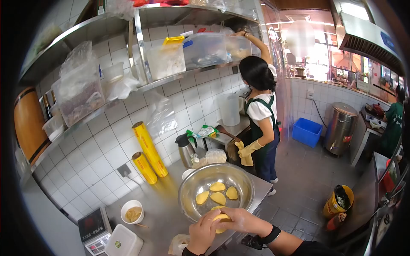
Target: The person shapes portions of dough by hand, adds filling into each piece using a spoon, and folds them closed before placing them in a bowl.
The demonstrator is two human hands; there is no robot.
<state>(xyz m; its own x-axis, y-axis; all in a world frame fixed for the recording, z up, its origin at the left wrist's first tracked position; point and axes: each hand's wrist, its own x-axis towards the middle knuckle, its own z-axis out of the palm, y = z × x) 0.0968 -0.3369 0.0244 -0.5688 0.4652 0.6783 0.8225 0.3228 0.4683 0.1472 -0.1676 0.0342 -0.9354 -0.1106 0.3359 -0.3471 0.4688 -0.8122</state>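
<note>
My left hand [202, 234] and my right hand [242, 221] meet over the near rim of a wide steel bowl [186, 193]. Between them they pinch a yellow dough piece [221, 217], partly hidden by the fingers. Several similar smooth, rounded yellow dough pieces [218, 198] lie apart on the bowl's bottom. Left of the bowl stands a small white bowl [124, 208] of light brown paste [134, 213], with a thin wooden stick beside it. A crumpled plastic bag [178, 244] lies by my left wrist.
A digital scale [95, 230] and a white lidded tub [124, 242] are at the left. Yellow rolls [149, 149] and a steel jug [185, 150] stand along the wall. A co-worker [260, 106] reaches to the shelf [200, 67]. Bins stand on the floor at right.
</note>
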